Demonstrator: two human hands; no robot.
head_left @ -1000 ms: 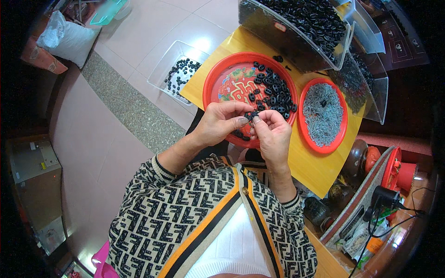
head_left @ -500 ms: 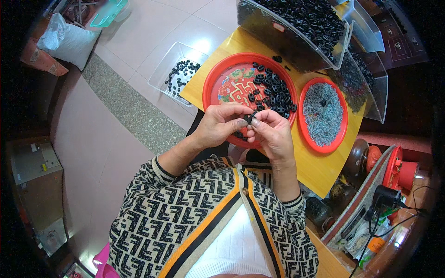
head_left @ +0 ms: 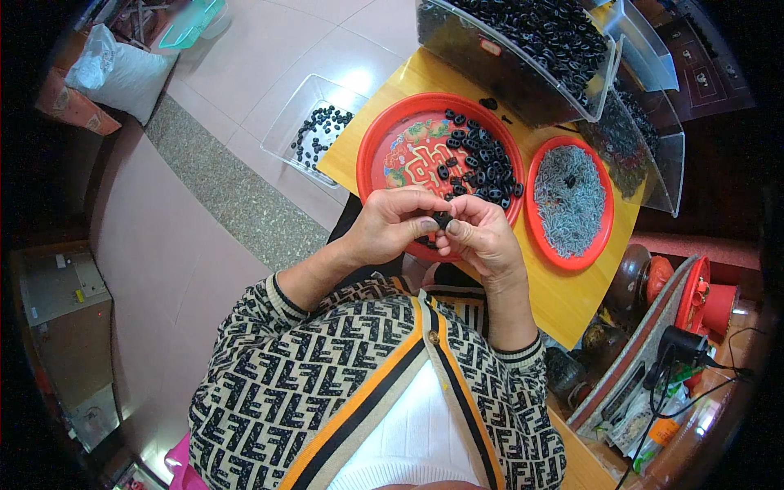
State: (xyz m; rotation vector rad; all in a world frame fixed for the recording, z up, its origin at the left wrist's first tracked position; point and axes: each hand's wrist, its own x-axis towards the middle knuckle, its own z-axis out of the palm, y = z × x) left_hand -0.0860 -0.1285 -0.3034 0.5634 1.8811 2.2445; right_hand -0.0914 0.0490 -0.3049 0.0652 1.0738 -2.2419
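Observation:
My left hand (head_left: 380,227) and my right hand (head_left: 490,243) meet over the near rim of a round red tray (head_left: 377,135). Between their thumbs and fingertips they pinch a small black plastic cord lock (head_left: 442,219), mostly covered by the fingers. Many black two-holed cord lock pieces (head_left: 487,163) are heaped on the tray's right side; a few more show beneath my hands. To the right, an oval red tray (head_left: 535,220) holds a pile of small silvery pieces that look like springs (head_left: 567,212), with a dark clump on top.
The trays rest on a yellow table (head_left: 563,306). At its far side stands a large clear bin (head_left: 523,69) full of black pieces, with another clear bin (head_left: 671,163) beside it. Left of the table is a clear box (head_left: 278,131) with small black parts. Cables (head_left: 653,416) hang at right.
My fingers have shifted slightly around the black piece, the right hand turning a little. Both hands stay over the tray's near rim.

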